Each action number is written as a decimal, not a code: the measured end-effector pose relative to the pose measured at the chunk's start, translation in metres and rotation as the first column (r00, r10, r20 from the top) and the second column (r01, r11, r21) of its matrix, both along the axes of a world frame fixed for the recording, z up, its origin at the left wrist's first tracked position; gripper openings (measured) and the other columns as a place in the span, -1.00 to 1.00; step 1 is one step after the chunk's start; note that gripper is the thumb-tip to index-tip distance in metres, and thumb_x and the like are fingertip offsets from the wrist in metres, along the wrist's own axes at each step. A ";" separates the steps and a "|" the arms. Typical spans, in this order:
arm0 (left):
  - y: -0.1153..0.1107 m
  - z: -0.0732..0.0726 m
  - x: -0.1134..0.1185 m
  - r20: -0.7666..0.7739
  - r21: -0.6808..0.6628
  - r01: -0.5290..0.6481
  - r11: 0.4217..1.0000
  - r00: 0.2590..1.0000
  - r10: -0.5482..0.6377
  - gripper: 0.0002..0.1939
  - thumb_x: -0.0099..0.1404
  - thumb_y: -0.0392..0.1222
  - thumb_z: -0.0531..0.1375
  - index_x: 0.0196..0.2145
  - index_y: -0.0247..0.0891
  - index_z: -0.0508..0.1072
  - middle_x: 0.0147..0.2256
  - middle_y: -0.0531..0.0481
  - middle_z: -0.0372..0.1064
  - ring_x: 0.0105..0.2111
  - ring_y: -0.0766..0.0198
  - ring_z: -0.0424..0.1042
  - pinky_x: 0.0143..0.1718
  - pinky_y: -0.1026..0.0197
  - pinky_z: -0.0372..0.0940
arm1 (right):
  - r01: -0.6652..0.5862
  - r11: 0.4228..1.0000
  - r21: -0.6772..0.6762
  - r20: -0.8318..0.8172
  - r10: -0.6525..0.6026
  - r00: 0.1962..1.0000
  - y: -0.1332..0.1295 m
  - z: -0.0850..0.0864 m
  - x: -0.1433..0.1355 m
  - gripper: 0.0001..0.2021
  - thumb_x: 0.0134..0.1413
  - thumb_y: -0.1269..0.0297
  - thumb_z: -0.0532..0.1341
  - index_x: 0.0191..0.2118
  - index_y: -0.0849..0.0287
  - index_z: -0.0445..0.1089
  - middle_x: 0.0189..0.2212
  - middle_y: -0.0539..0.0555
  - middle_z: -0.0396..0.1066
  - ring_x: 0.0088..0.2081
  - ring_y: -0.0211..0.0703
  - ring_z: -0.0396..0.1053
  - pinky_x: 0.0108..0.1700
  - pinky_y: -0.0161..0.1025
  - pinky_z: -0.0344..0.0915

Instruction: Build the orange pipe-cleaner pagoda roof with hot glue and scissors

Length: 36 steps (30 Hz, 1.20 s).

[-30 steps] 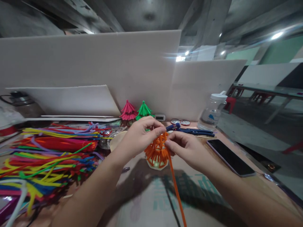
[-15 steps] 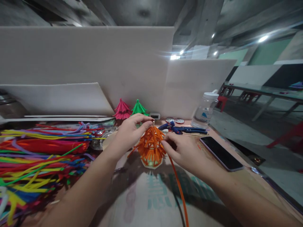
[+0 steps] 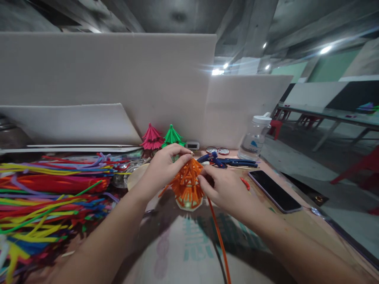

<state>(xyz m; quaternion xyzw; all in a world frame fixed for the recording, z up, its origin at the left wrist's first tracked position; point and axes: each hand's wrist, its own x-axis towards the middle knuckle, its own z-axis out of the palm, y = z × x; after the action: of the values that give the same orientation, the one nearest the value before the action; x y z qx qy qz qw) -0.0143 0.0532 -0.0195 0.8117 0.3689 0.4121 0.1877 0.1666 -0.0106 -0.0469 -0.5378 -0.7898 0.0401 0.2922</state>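
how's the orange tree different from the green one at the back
The orange tree is at the front, with the left hand at its top; the green tree stands farther back, near the white board. The orange tree has visible gaps between its strips; the green tree looks densely covered. Both stand upright and taper towards the top.

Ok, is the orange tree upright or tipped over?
Upright: the orange tree stands on its pale base, narrowing toward the top.

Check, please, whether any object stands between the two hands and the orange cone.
Nothing visible does: the left hand is at the top of the orange cone, and the right hand is close at its right side.
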 end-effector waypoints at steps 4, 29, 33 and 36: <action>-0.002 0.001 0.000 -0.010 -0.002 -0.003 1.000 1.000 0.003 -0.82 0.34 -0.12 0.18 -0.28 -0.23 0.54 -0.21 -0.05 0.53 -0.17 0.17 0.47 -0.04 0.14 0.30 | 0.004 1.000 -0.015 -0.005 -0.004 1.000 0.002 -0.001 -0.001 -0.81 0.25 0.32 0.09 -0.40 0.16 0.33 -0.50 0.00 0.45 -0.50 -0.23 0.33 -0.43 -0.28 0.00; -0.003 0.004 -0.001 -0.037 0.005 0.002 1.000 0.999 -0.002 -0.80 0.33 -0.10 0.17 -0.31 -0.24 0.55 -0.23 -0.06 0.52 -0.18 0.16 0.48 -0.04 0.13 0.31 | -0.008 1.000 0.027 -0.009 0.008 1.000 0.006 -0.002 -0.003 -0.83 0.28 0.31 0.09 -0.35 0.15 0.35 -0.44 0.03 0.48 -0.45 -0.19 0.36 -0.40 -0.28 0.02; -0.003 0.004 -0.001 -0.037 0.005 0.001 1.000 0.999 -0.001 -0.81 0.32 -0.10 0.18 -0.31 -0.23 0.55 -0.23 -0.06 0.53 -0.18 0.16 0.48 -0.04 0.14 0.31 | -0.003 1.000 0.022 -0.003 0.003 1.000 0.004 0.002 -0.004 -0.82 0.28 0.30 0.09 -0.33 0.16 0.37 -0.42 0.04 0.50 -0.43 -0.18 0.37 -0.38 -0.27 0.03; -0.003 0.004 -0.002 -0.031 -0.001 -0.010 1.000 0.999 0.010 -0.80 0.32 -0.10 0.17 -0.30 -0.23 0.55 -0.22 -0.06 0.53 -0.18 0.15 0.48 -0.03 0.12 0.31 | -0.008 1.000 0.010 -0.021 0.008 1.000 -0.002 0.007 -0.001 -0.77 0.30 0.23 0.11 -0.37 0.16 0.39 -0.47 0.03 0.48 -0.47 -0.20 0.34 -0.39 -0.27 0.01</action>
<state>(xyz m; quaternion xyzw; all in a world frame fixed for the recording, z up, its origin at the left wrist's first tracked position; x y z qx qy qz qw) -0.0159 0.0504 -0.0159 0.8159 0.3761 0.4002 0.1805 0.1661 -0.0124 -0.0394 -0.5328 -0.7889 0.0428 0.3032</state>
